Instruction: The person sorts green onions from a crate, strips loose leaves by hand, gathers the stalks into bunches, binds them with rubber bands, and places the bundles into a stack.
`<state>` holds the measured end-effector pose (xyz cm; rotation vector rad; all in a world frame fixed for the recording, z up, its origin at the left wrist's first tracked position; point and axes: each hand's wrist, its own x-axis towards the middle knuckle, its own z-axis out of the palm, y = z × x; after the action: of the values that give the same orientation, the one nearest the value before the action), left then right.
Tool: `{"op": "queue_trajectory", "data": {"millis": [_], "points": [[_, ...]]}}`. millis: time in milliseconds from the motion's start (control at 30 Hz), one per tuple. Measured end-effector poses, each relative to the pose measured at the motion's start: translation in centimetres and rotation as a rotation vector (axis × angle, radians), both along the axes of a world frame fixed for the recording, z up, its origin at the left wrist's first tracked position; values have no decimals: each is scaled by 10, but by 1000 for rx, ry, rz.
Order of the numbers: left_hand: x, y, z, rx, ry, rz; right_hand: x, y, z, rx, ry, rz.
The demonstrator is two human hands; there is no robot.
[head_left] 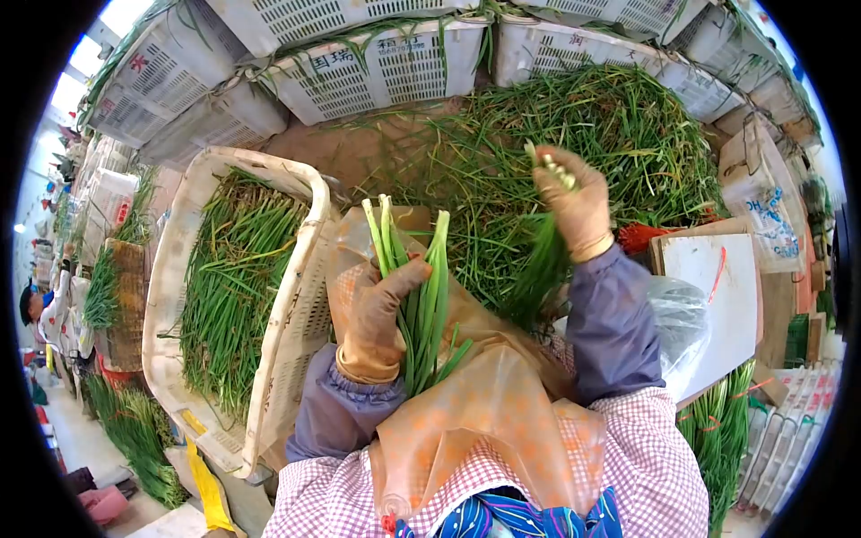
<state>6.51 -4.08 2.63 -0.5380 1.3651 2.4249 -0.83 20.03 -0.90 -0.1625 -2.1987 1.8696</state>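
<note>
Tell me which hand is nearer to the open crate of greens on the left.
Left. The left hand, gripping green stalks, is just to the right of the crate; the right hand is farther off, near the heap of greens.

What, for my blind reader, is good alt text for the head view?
A person's left hand grips thick green stalks; the right hand holds a leafy bunch before a heap of loose greens, with a greens-filled crate at left.
</note>
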Motion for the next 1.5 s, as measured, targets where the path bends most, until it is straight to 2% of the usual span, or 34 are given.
{"op": "queue_trajectory", "data": {"millis": [33,100,133,167,200,233,300,333,367,400,467,567,600,633,700,733,767,833,900,967,1033,1100,1167,1233,1300,1367,1433,1500], "points": [[-1,-2,-1,-2,-4,0,-5,2,3,-20,43,-30],[-3,-5,-8,80,-27,-103,8,-3,9,-41,79,122],[-4,-3,-14,86,-35,-114,19,-10,24,-121,-124,299],[-5,0,-20,222,-51,-173,26,-15,31,-210,-277,468],[-6,2,-27,359,-69,-229,30,-25,32,-273,-316,558],[-7,2,-31,364,-78,-238,32,-32,32,-461,-358,666],[-7,1,-40,408,-220,-383,34,-41,25,-661,-392,852],[-7,5,-44,662,-317,-431,34,-43,19,-668,-396,842],[-6,7,-44,659,-327,-435,31,-45,13,-653,-351,889],[-6,8,-41,526,-253,-388,31,-45,9,-637,-306,937],[-9,8,-24,223,-151,-348,34,-46,11,-639,-353,856],[-11,-5,-13,266,-102,-291,36,-45,14,-611,-388,747],[-9,-5,-16,103,-21,-184,37,-46,13,-560,-383,684],[-5,-4,-16,106,-24,-191,37,-47,12,-511,-377,620],[3,1,-17,-327,272,-206,39,-50,14,-508,-417,567],[2,4,-19,-398,287,-159,39,-51,18,-501,-409,604],[3,5,-16,-401,285,-155,38,-51,19,-493,-400,642],[3,9,-3,-108,83,-130,33,-44,14,-521,-401,682],[4,6,0,-128,43,-165,25,-34,4,-161,-149,476],[5,2,-1,-152,3,-186,3,-4,-16,-42,-101,111],[4,-1,-4,-40,9,-167,-12,20,-19,183,-6,-85],[1,1,-10,-36,14,-142,-1,15,-17,191,-11,-128],[-2,8,-13,-31,10,-129,23,-16,4,-178,-119,199],[-6,11,-11,-84,-116,-236,32,-33,16,-415,-333,443],[-5,13,-19,-96,-59,-229,36,-51,19,-522,-343,494],[-4,10,-22,208,-67,-247,32,-51,13,-588,-320,500],[-2,7,-17,279,-136,-175,24,-39,8,-654,-213,437],[-2,2,-15,421,-1,-159,14,-23,12,-796,-226,372]]}}
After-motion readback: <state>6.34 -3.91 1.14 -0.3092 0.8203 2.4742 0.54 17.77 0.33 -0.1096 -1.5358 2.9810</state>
